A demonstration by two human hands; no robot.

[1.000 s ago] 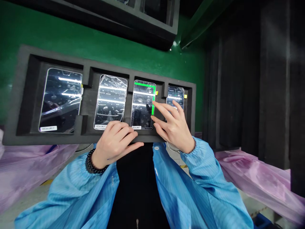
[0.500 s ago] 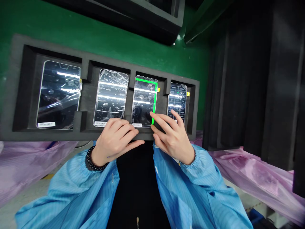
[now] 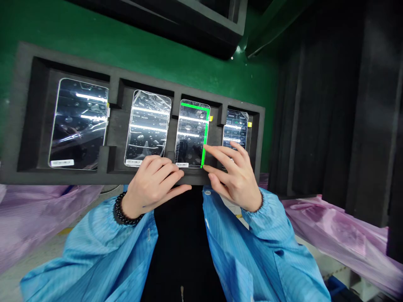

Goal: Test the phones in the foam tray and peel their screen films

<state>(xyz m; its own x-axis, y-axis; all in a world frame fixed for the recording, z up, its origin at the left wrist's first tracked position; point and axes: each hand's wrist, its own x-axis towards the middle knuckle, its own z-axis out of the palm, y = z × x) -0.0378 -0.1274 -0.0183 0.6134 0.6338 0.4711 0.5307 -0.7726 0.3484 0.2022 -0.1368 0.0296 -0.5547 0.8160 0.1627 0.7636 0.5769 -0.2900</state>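
The coat [image 3: 91,235] is blue with thin stripes, a round white snap [image 3: 208,193] and bunchy cuffs [image 3: 256,203]. Under it is a black top [image 3: 178,243]. The left hand [image 3: 154,180] wears a black bead bracelet [image 3: 119,209].

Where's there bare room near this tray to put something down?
A bare strip of green surface runs between the near tray and far tray. It's crowded around the green-edged phone, with the left hand and right hand close by.

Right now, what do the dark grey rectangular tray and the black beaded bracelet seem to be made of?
Dark grey rectangular tray: probably foam, matt, judging by its thick, dull walls. Black beaded bracelet: shiny, perhaps plastic, glass or stone; its rounded beads catch small highlights, but I can't tell which.
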